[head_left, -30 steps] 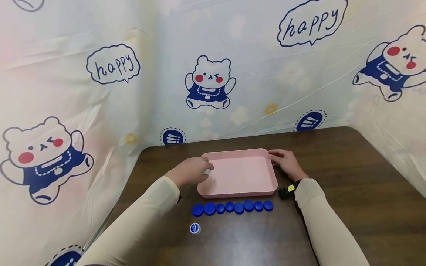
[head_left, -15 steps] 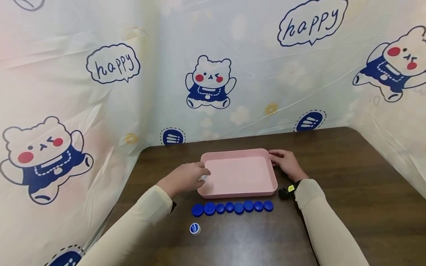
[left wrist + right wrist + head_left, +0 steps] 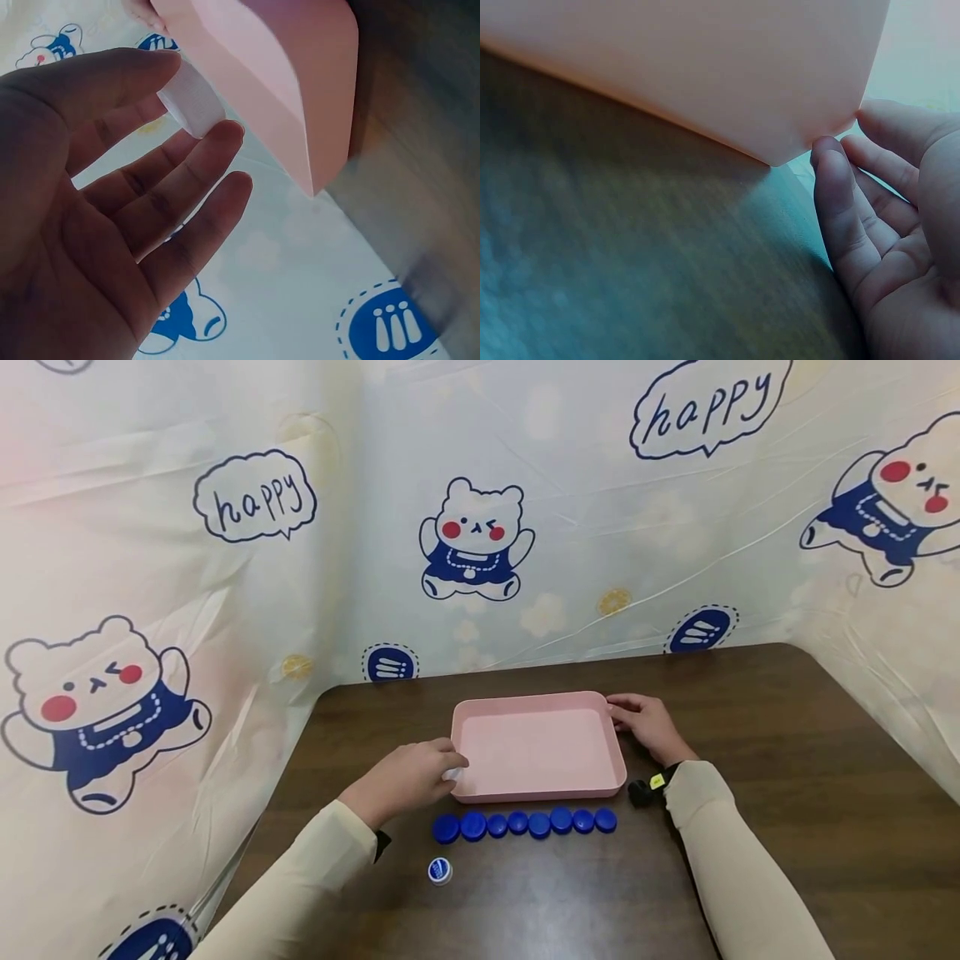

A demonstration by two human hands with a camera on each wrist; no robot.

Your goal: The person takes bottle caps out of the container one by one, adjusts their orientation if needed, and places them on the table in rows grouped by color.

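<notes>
My left hand [image 3: 411,777] pinches a small white bottle cap [image 3: 191,100] between thumb and fingers. In the head view it is at the left rim of a pink tray [image 3: 536,752], fingertips overlapping the rim. The left wrist view shows the cap held on edge near the tray's corner, the other fingers loosely spread. At the tray's far right corner, my right hand [image 3: 648,727] holds the outside with its fingertips. In the right wrist view, thumb and forefinger meet the tray's wall [image 3: 705,82]. The tray's floor shows bare in the head view.
Several blue bottle caps [image 3: 539,825] form a row along the tray's near side. Closer to me lies a white cap with a blue printed top [image 3: 440,871]. Dark wooden table [image 3: 757,752] extends to a printed curtain [image 3: 570,527] at the back and sides.
My left hand has moved left and towards me, from over the tray's left part to its left rim, still pinching the white bottle cap. The right hand stays at its corner.
</notes>
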